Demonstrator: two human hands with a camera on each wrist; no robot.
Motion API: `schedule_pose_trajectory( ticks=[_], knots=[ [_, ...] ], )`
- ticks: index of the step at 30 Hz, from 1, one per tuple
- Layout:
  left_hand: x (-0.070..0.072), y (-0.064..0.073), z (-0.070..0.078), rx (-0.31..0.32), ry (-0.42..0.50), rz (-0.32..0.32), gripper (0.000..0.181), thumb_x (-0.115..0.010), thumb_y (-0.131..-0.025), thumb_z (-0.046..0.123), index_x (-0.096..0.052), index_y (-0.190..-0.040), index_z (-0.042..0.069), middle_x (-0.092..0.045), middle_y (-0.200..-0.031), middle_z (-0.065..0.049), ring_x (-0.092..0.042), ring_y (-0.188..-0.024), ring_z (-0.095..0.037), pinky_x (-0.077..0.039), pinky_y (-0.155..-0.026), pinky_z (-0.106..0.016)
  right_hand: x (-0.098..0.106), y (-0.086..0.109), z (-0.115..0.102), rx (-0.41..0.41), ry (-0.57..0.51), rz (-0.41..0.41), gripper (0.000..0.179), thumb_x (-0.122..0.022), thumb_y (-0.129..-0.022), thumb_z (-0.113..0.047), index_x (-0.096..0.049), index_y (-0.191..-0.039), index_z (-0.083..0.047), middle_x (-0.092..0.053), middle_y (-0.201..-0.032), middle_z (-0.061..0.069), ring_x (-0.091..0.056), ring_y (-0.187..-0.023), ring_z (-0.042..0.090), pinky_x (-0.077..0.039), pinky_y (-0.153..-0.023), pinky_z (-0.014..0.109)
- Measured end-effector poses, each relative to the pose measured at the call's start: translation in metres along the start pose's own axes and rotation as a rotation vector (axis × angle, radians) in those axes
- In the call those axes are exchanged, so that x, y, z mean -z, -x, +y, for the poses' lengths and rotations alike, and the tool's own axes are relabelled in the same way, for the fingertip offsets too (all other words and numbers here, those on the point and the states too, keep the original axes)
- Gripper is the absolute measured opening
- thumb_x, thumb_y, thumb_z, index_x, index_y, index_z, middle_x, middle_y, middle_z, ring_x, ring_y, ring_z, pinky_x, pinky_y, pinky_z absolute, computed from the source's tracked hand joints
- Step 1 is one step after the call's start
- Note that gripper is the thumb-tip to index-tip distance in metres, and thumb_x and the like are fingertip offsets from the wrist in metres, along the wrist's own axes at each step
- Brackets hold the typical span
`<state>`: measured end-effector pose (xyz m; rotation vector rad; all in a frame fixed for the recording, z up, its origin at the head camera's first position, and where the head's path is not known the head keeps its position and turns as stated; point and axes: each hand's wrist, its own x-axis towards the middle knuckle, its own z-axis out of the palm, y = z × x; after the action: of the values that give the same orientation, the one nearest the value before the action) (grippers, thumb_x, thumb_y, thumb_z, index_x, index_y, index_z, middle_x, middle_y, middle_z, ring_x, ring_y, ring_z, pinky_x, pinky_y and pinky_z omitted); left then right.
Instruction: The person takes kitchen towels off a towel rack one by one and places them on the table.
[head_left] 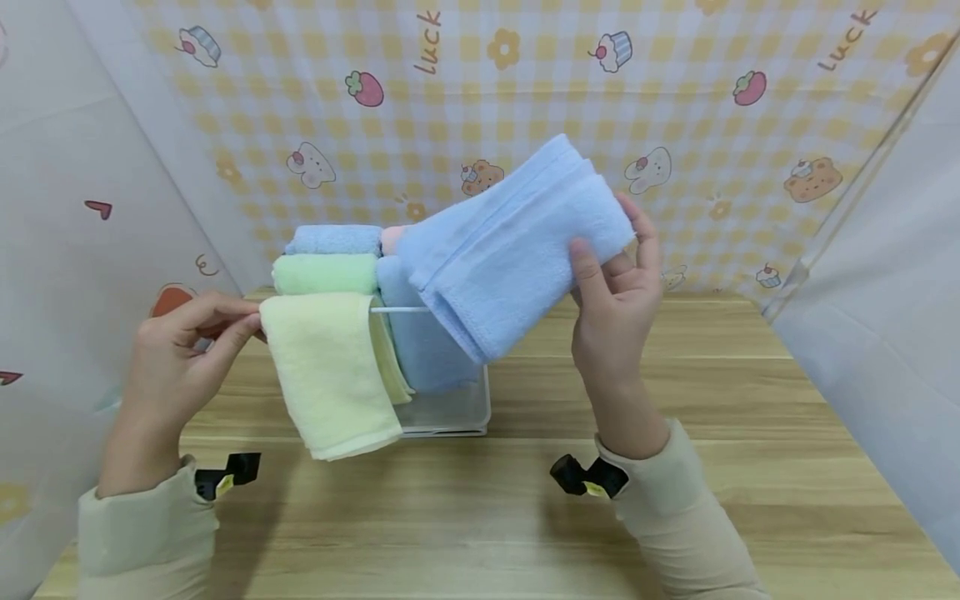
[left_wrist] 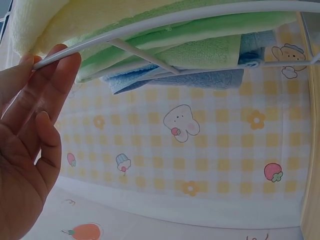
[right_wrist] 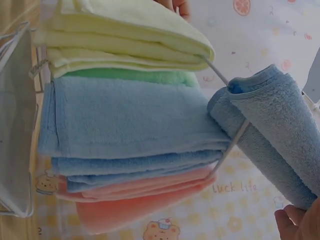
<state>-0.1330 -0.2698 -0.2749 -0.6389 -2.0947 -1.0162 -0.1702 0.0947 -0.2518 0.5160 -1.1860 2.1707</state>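
Observation:
My right hand grips a folded light-blue towel by its right end, thumb in front and fingers behind. The towel's left end tilts down over the front bar of a white wire rack. At the rack's left corner, my left hand pinches the white rod between thumb and fingers. Beside those fingertips a pale yellow towel hangs over the front bar. Behind it are a green towel, a hanging blue towel and a pink towel.
A shallow pale tray lies under the rack on the wooden table. Farther back, another blue towel hangs at the rack's left. A yellow checked cloth covers the back wall, with white cloth at both sides.

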Motion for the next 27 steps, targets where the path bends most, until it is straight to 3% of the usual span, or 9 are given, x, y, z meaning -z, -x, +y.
schedule_pose_trajectory(
  ticks=[4,9,16,22,27],
  knots=[
    [0.0,0.001,0.001,0.006,-0.008,-0.003,0.006,-0.071,-0.086,-0.006,-0.072,-0.091,-0.009,-0.069,-0.088,0.028,-0.063,-0.074,0.01,-0.047,-0.068,-0.002,0.005,-0.004,-0.002,0.02,-0.077,0.032,0.048,-0.06,-0.092,0.007,-0.047,-0.137,-0.005,-0.071,-0.109,0.015,-0.069,-0.093,0.023,-0.064,-0.076,0.033],
    [0.0,0.001,0.0,0.001,0.004,0.003,0.012,-0.072,-0.088,0.002,-0.072,-0.09,-0.009,-0.07,-0.087,0.025,-0.064,-0.074,0.01,-0.047,-0.067,-0.002,0.013,-0.012,-0.004,0.099,-0.125,0.092,0.047,-0.059,-0.09,0.011,-0.046,-0.134,-0.002,-0.068,-0.112,0.022,-0.068,-0.096,0.028,-0.063,-0.076,0.035],
    [0.0,0.001,-0.002,-0.006,0.01,0.01,0.008,-0.071,-0.088,-0.002,-0.072,-0.09,-0.01,-0.071,-0.086,0.024,-0.065,-0.074,0.009,-0.047,-0.067,-0.002,0.032,-0.025,-0.002,0.205,0.002,0.144,0.048,-0.063,-0.088,0.01,-0.048,-0.133,0.0,-0.067,-0.11,0.022,-0.068,-0.093,0.028,-0.062,-0.073,0.033],
    [0.0,0.0,-0.001,-0.006,0.014,0.009,0.013,-0.068,-0.081,-0.019,-0.071,-0.09,-0.011,-0.069,-0.087,0.027,-0.065,-0.075,0.009,-0.047,-0.065,-0.002,0.053,-0.027,0.011,0.166,0.091,0.182,0.049,-0.068,-0.086,0.007,-0.05,-0.131,-0.004,-0.069,-0.109,0.016,-0.068,-0.093,0.024,-0.061,-0.076,0.028],
    [-0.001,0.001,0.0,-0.005,0.003,0.013,0.006,-0.069,-0.084,-0.012,-0.072,-0.09,-0.01,-0.07,-0.086,0.024,-0.065,-0.074,0.011,-0.043,-0.061,-0.003,0.072,-0.024,0.029,0.112,0.15,0.096,0.055,-0.066,-0.091,0.0,-0.042,-0.139,-0.009,-0.069,-0.11,0.012,-0.066,-0.095,0.02,-0.059,-0.076,0.025]
  ],
)
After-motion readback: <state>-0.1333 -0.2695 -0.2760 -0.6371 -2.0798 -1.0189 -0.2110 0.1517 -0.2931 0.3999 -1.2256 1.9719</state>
